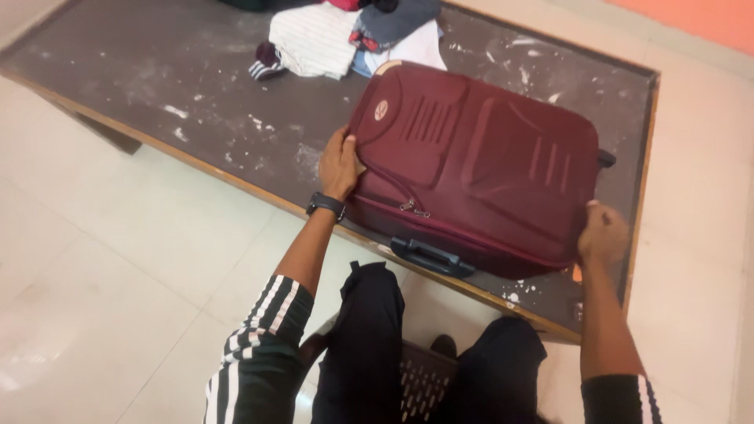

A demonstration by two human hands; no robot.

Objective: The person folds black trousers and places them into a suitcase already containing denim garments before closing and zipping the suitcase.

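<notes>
A maroon soft-shell suitcase point(479, 161) lies flat and zipped on a dark, paint-flecked tabletop point(181, 71). Its black side handle point(432, 257) faces me at the table's near edge. My left hand point(339, 165), with a black watch on the wrist, grips the suitcase's near left corner. My right hand point(602, 235) holds its near right corner, beside the table's right edge. Both arms wear black sleeves with white stripes.
A pile of folded clothes point(345, 35), white, grey, red and blue, sits at the far side of the table behind the suitcase. My knees in black trousers point(369, 338) are below the table edge, over a dark perforated stool. Pale floor tiles point(118, 259) surround the table.
</notes>
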